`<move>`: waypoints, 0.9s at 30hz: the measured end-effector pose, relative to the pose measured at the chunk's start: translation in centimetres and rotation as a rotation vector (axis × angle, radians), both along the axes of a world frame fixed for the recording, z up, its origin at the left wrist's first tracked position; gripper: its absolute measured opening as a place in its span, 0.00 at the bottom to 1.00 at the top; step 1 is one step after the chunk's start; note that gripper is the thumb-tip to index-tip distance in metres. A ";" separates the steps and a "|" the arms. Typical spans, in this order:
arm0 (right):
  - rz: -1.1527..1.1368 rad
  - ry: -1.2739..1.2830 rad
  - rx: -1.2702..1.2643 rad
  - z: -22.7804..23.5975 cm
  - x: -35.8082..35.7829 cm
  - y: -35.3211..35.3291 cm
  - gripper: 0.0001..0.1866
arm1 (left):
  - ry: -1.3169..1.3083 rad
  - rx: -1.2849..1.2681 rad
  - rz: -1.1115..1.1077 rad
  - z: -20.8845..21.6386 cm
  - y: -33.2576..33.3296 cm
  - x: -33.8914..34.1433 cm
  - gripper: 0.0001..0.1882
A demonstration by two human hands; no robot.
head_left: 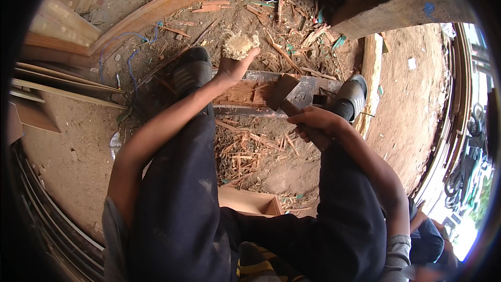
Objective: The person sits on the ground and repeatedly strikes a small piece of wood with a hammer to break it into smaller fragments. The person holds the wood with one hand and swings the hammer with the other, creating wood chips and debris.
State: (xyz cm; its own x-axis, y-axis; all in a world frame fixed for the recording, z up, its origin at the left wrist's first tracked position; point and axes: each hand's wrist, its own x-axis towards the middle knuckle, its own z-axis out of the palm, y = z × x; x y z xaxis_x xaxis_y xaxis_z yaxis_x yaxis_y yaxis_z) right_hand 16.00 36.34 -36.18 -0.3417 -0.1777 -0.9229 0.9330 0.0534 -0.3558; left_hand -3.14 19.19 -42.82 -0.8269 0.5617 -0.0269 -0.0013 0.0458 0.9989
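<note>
My left hand (235, 68) is closed around something with a round, pale, frayed fibrous top (239, 45); its lower part is hidden by the hand. In my right hand (318, 121) is the wooden handle of a hatchet (282, 92), its broad head slanting to the upper left. Both hands are over or beside a worn wooden beam (240, 94) lying crosswise between my feet. Dark, scuffed coating covers parts of the beam, and raw brown wood shows along its middle. The hatchet head overlaps the beam in view; whether they touch I cannot tell.
My sandaled feet, left (192, 75) and right (350, 96), stand by the beam's ends. Wood splinters (242, 151) litter the dirt floor. A curved wooden frame (151, 13) and boards (68, 86) lie left, a thick timber (407, 10) upper right. Another person (428, 237) sits lower right.
</note>
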 end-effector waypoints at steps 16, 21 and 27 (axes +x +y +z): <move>-0.531 1.126 0.580 21.2 -8.4 -2.4 0.14 | 0.019 -0.117 0.048 1.1 -0.3 -0.4 0.13; -0.198 1.165 0.740 16.0 -8.2 -5.6 0.13 | 0.089 -0.016 0.022 1.6 1.7 0.3 0.10; 0.085 0.690 0.408 17.3 -8.0 -6.9 0.18 | 0.128 0.076 0.050 3.2 0.8 0.4 0.10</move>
